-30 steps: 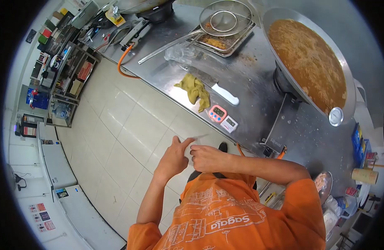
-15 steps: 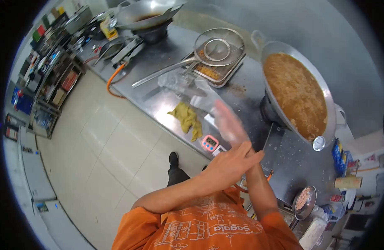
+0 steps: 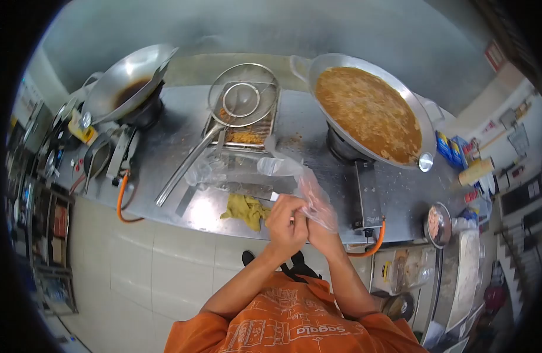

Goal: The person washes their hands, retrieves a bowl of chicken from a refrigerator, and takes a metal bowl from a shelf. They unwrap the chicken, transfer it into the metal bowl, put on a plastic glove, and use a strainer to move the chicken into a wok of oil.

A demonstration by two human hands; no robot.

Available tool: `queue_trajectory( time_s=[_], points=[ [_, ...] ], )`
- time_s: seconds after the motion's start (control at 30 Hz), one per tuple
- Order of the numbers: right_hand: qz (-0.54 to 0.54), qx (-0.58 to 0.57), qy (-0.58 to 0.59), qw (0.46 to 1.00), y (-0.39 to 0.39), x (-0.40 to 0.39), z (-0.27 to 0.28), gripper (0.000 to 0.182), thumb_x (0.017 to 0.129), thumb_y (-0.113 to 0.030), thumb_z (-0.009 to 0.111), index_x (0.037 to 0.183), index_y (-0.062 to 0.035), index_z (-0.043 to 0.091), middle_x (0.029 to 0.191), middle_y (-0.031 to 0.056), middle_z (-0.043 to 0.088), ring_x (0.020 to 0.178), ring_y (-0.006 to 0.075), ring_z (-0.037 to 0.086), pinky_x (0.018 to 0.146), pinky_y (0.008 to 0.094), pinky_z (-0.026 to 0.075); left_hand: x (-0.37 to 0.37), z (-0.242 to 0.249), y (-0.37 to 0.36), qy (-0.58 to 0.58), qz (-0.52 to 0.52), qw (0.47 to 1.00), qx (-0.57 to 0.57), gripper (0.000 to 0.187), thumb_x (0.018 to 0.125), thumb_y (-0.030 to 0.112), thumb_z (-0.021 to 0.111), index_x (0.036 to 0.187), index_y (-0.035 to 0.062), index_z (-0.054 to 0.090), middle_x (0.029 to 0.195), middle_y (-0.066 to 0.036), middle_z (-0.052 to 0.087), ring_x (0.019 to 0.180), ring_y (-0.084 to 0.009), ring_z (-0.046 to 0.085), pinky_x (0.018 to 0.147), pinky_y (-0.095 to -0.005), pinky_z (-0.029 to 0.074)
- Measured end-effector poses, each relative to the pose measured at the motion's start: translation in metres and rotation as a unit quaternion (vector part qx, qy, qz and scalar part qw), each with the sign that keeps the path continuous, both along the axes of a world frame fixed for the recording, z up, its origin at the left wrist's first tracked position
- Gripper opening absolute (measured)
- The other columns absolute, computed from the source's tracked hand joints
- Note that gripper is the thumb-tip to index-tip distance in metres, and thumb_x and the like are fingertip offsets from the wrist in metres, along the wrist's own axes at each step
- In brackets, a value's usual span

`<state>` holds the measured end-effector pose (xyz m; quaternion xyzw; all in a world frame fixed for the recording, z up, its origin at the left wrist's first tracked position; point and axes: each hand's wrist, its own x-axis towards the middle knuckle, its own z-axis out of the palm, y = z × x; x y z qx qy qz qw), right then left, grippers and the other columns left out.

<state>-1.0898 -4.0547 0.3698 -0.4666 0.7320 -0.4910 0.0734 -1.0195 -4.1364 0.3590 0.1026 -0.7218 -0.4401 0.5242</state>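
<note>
My right hand is inside a loose clear plastic glove, its fingers stretched away from me. Closed beside it at the wrist, my left hand pinches the glove near its cuff; the fingertips are partly hidden. Left of my hands, a crumpled yellow-green cloth lies at the counter's front edge. Behind it are clear plastic bags and a flat metal blade.
A wok of bubbling brown oil sits on a burner at right. A long-handled strainer rests over a wire-rack tray. Another wok stands left. A bowl of pale pink food is at far right. Orange hoses hang by the edge.
My view has swung left and levelled over the counter. My left hand has gone from gripping across the right wrist to pinching the glove. The pink timer is no longer visible.
</note>
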Motion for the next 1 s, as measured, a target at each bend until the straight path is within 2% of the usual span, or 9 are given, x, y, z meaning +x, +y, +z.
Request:
queue_trajectory(
  time_s=[0.07,0.2,0.37,0.47,0.57,0.67,0.77,0.87,1.0],
  points=[
    [-0.069,0.050,0.230,0.969,0.013,0.006,0.015,0.054,0.086,-0.004,0.057,0.138,0.0000,0.043,0.146,0.0259,0.034,0.136,0.0392,0.034,0.107,0.0409,0.034,-0.001,0.013,-0.001,0.047,-0.057,0.997,-0.038,0.022,0.067,-0.014,0.054,0.082,0.0009,0.060,0.073,-0.012,0.059,0.064,-0.0299,0.055,0.063,-0.0377,0.046],
    [-0.107,0.118,0.044,0.986,0.039,0.021,0.038,0.058,0.082,-0.004,0.057,0.138,-0.0020,0.044,0.140,0.0272,0.039,0.129,0.0456,0.038,0.103,0.0451,0.036,-0.003,0.032,0.003,0.089,-0.174,0.971,-0.141,0.023,0.062,-0.012,0.057,0.081,0.0002,0.062,0.074,-0.010,0.059,0.066,-0.0282,0.055,0.064,-0.0378,0.047],
    [-0.110,0.120,0.225,0.961,0.060,0.001,0.054,0.048,0.087,-0.008,0.054,0.134,-0.0009,0.046,0.134,0.0260,0.044,0.121,0.0379,0.049,0.101,0.0431,0.040,-0.002,0.060,0.004,0.093,-0.265,0.930,-0.237,0.022,0.063,0.000,0.067,0.085,0.0010,0.063,0.082,-0.008,0.055,0.079,-0.0250,0.054,0.069,-0.0366,0.045],
    [-0.185,-0.124,-0.136,0.965,0.062,-0.006,0.033,0.038,0.092,-0.012,0.052,0.129,-0.0016,0.048,0.134,0.0230,0.046,0.117,0.0317,0.054,0.099,0.0384,0.042,0.004,0.068,0.007,0.101,-0.264,0.932,-0.229,0.019,0.068,0.004,0.069,0.085,0.0023,0.062,0.085,-0.007,0.052,0.082,-0.0242,0.052,0.073,-0.0371,0.043],
    [-0.176,-0.210,-0.213,0.938,0.061,-0.029,-0.001,0.038,0.096,-0.026,0.055,0.124,-0.0017,0.049,0.132,0.0200,0.051,0.114,0.0273,0.057,0.098,0.0338,0.044,0.021,0.065,0.015,0.099,-0.200,0.968,-0.111,0.014,0.073,0.005,0.068,0.084,0.0042,0.061,0.088,-0.006,0.051,0.080,-0.0252,0.050,0.076,-0.0387,0.041],
    [-0.026,-0.334,-0.546,0.768,0.031,0.010,0.035,0.044,0.092,-0.028,0.062,0.124,-0.0006,0.049,0.132,0.0154,0.053,0.121,0.0262,0.052,0.098,0.0345,0.045,0.019,0.033,0.022,-0.007,-0.058,0.998,-0.001,0.012,0.074,0.000,0.067,0.083,0.0048,0.061,0.087,-0.007,0.053,0.080,-0.0280,0.051,0.075,-0.0394,0.042],
    [-0.005,-0.315,-0.631,0.709,0.024,0.017,0.014,0.038,0.090,-0.015,0.065,0.122,-0.0012,0.050,0.124,0.0101,0.057,0.118,0.0219,0.052,0.094,0.0327,0.046,0.014,0.002,0.012,-0.014,-0.083,0.996,-0.024,0.016,0.072,-0.005,0.059,0.086,0.0022,0.058,0.086,-0.011,0.056,0.081,-0.0305,0.054,0.074,-0.0406,0.042],
    [-0.035,-0.277,-0.499,0.820,0.014,0.020,0.020,0.037,0.087,-0.005,0.067,0.121,-0.0033,0.051,0.108,0.0049,0.059,0.104,0.0154,0.056,0.087,0.0295,0.047,0.021,-0.004,0.018,0.033,-0.092,0.993,-0.073,0.018,0.070,-0.012,0.060,0.084,-0.0004,0.061,0.078,-0.012,0.060,0.072,-0.0297,0.056,0.063,-0.0358,0.047],
    [0.012,-0.270,-0.535,0.800,0.010,0.007,0.020,0.028,0.080,0.003,0.069,0.104,-0.0041,0.056,0.093,0.0034,0.059,0.091,0.0119,0.057,0.077,0.0268,0.049,0.028,0.007,0.027,0.069,-0.120,0.985,-0.106,0.021,0.067,-0.012,0.060,0.083,0.0000,0.063,0.081,-0.013,0.062,0.071,-0.0291,0.058,0.063,-0.0358,0.048]
  ],
)
